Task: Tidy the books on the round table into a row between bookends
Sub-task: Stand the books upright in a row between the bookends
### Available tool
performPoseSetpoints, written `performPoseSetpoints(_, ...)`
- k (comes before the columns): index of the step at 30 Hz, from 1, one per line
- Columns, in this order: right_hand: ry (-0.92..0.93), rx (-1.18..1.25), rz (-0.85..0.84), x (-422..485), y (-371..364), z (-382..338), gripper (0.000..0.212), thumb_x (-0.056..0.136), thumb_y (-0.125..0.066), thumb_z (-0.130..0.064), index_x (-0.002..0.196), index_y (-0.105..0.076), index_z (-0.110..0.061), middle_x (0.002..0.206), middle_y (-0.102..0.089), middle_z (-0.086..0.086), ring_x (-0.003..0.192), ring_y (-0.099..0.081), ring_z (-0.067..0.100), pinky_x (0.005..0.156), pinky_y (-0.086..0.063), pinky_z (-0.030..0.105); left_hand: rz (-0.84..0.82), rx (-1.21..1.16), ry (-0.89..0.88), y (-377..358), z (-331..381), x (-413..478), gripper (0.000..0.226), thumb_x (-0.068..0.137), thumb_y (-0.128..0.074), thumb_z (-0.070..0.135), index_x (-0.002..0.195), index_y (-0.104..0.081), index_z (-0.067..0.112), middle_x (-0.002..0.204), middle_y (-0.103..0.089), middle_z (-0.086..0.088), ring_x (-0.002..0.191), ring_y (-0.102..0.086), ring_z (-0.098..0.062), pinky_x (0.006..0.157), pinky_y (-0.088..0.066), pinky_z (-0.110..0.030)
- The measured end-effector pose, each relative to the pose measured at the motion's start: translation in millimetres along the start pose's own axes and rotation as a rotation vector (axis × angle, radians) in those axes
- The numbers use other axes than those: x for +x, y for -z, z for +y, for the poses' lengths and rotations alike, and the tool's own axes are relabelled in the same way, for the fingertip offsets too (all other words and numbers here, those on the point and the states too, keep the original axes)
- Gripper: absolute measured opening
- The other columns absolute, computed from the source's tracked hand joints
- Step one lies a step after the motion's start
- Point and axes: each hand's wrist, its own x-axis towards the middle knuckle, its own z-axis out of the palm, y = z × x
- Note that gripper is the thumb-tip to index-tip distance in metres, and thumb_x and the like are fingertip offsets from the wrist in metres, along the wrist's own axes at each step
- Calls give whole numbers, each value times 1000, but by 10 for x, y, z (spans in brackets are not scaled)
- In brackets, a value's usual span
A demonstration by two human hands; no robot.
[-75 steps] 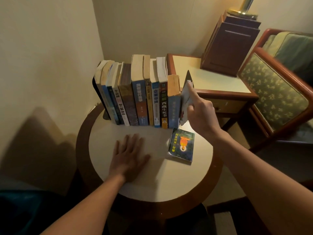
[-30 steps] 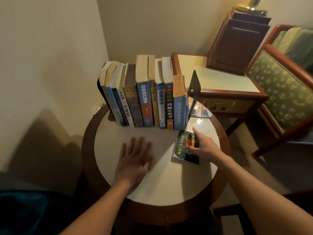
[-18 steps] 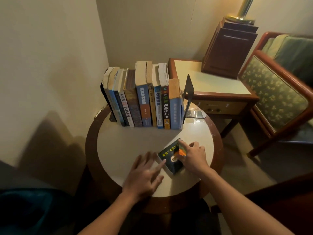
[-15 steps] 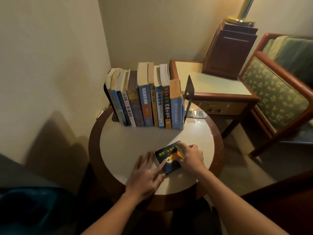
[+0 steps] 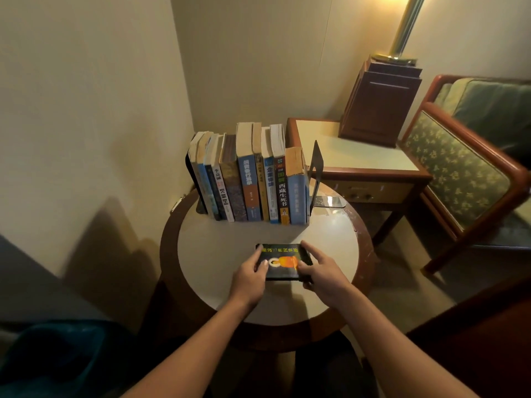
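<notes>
The small dark book (image 5: pixel 283 261), its cover showing an orange figure under a line of yellow-green characters, lies at the middle of the round worktop (image 5: pixel 215 254), in front of the standing row and well apart from it. Whether it rests fully on the surface or is raised a little cannot be told.

Both hands are on it. The left hand (image 5: pixel 249 273) has its grip closed round the book's left edge, with the fingers curled over the side and the thumb pressed on the cover beside the orange figure. The right hand (image 5: pixel 321 270) grips the right edge, with the index finger stretched along it toward the far corner, the thumb on the cover and the other fingers tucked at the near corner.

At the back of the worktop the row of books (image 5: pixel 250 182) stands upright, spines toward the camera; the books at its left end tilt slightly. A black bookend (image 5: pixel 193 179) stands against the left end. A dark metal bookend (image 5: pixel 316 165) stands just beside the pale blue book (image 5: pixel 297 193) at the right end, its shiny foot pointing away from the row.

Behind, to the right, is a side table (image 5: pixel 359 156) carrying a dark wooden lamp base (image 5: pixel 379 101), and beside that stands a patterned armchair (image 5: pixel 459 173).
</notes>
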Motion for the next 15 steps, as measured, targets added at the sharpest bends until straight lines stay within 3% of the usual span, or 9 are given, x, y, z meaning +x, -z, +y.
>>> performPoseSetpoints(2, 8, -121, -23, -30, -54, -29, 62, 98, -61, -11, 150, -40, -36, 110, -58, 2, 102, -65, 27, 87, -57, 43, 66, 2, -58, 74, 112, 27, 45, 104, -48, 19, 149, -44, 29, 128, -61, -1, 89, -64, -7, 67, -53, -13)
performPoseSetpoints(4, 45, -366, -37, -55, -137, -67, 62, 99, -60, -22, 152, -34, -41, 120, -61, 5, 101, -65, 21, 79, -57, 35, 101, 77, -136, 122, 216, 40, 44, 104, -48, 17, 147, -47, 27, 118, -64, 0, 80, -63, -7, 56, -49, -11)
performPoseSetpoints(7, 123, -558, -75, -63, -232, -129, 56, 102, -54, -34, 152, -31, -44, 138, -55, 4, 111, -57, 17, 87, -49, 28, 133, 233, -270, 157, 325, 36, 44, 104, -47, 16, 147, -46, 22, 122, -66, -8, 86, -62, -9, 66, -53, -15)
performPoseSetpoints(10, 187, -411, -146, -118, -283, -197, 49, 104, -49, -34, 149, -36, -48, 140, -56, 4, 113, -55, 14, 93, -45, 29, 94, 344, -362, 125, 389, -8, 48, 105, -45, 17, 151, -37, 24, 117, -70, -8, 78, -59, -2, 65, -47, -6)
performPoseSetpoints(12, 211, -296, -171, -122, -277, -213, 48, 105, -48, -34, 148, -36, -51, 147, -51, 4, 125, -53, 19, 98, -46, 33, 37, 353, -389, 67, 421, -53, 49, 106, -41, 20, 154, -31, 25, 120, -69, -7, 78, -58, 2, 64, -45, -2)
performPoseSetpoints(15, 187, -130, -172, -144, -200, -237, 50, 104, -48, -35, 150, -35, -49, 156, -41, 1, 137, -45, 29, 104, -46, 48, -22, 261, -368, -32, 440, -81, 48, 108, -37, 24, 155, -29, 23, 134, -63, -6, 102, -64, -7, 85, -52, -14)
